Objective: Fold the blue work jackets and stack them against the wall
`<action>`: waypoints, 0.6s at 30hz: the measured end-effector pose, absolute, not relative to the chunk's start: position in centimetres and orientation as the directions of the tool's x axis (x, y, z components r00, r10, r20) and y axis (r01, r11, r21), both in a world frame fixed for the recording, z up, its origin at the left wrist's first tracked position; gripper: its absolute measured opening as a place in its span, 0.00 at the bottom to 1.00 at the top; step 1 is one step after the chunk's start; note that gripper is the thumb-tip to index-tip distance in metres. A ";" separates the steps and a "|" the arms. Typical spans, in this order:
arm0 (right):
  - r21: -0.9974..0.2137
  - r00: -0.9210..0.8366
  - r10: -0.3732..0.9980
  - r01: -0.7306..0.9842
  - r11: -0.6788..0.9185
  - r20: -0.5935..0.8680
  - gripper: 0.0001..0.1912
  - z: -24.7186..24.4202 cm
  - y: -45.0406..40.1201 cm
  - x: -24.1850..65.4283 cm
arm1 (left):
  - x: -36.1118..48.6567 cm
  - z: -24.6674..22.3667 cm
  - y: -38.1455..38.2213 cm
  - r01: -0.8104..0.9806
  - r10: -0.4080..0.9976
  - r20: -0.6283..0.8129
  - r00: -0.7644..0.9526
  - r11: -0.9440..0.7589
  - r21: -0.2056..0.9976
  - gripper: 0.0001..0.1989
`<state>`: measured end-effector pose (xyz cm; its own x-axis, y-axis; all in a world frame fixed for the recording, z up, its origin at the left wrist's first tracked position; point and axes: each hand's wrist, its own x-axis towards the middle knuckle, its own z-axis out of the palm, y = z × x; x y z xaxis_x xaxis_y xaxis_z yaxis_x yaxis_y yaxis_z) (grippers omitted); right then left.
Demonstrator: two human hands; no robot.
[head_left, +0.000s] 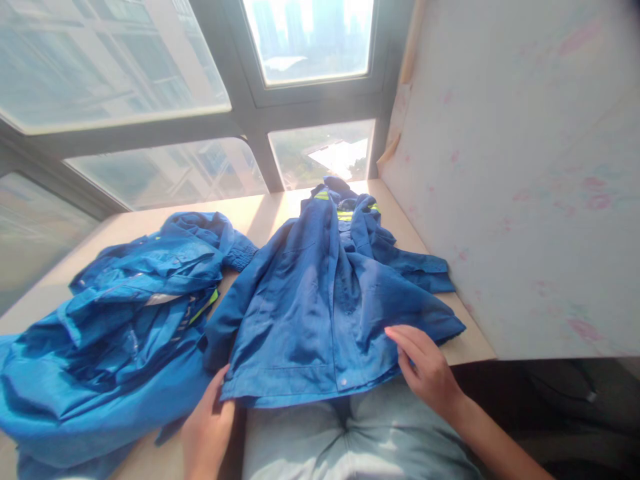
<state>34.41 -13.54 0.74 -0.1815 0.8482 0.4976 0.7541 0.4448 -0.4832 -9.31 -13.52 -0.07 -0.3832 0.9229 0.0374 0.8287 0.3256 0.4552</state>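
Observation:
A blue work jacket [300, 313] lies front up before me, its collar toward the window and its hem at the near edge. Yellow-green reflective strips [345, 216] show near its chest. At the hem's left corner, my left hand [207, 420] is closed on the cloth, with some fingers hidden. My right hand [427, 367] is by the lower right front, fingers stretched out over the fabric and not wrapped round it. One sleeve [420, 267] of the jacket points right; the other runs down its left side.
A second, crumpled blue garment [120, 333] covers the left of the pale wooden surface [280, 207]. Behind stands a grey-framed window [250, 120]. A flower-patterned wall [525, 187] bounds the right side. My light-coloured trousers [310, 440] are just below the hem.

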 end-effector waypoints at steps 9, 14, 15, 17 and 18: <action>-0.592 0.349 0.890 0.797 -0.118 0.293 0.28 -4.5 -14.1 44.6 | -8.9 0.0 -13.0 0.743 0.878 -0.088 -0.471 0.448 0.497 0.23; -0.701 0.323 0.900 0.713 -0.027 0.293 0.26 -4.2 -14.4 44.0 | -9.2 0.2 -13.1 0.734 0.895 -0.052 -0.443 0.396 0.553 0.25; -0.711 0.338 0.892 0.703 -0.025 0.302 0.24 -3.9 -14.3 43.9 | -9.2 0.3 -13.1 0.732 0.897 -0.045 -0.440 0.387 0.560 0.25; -0.701 0.367 0.861 0.713 -0.017 0.353 0.22 -2.8 -13.9 43.8 | -9.3 0.7 -12.9 0.722 0.902 -0.036 -0.429 0.367 0.586 0.25; -0.683 0.369 0.843 0.731 -0.003 0.391 0.22 -2.1 -13.6 43.9 | -9.2 1.2 -12.7 0.712 0.902 -0.034 -0.430 0.362 0.602 0.24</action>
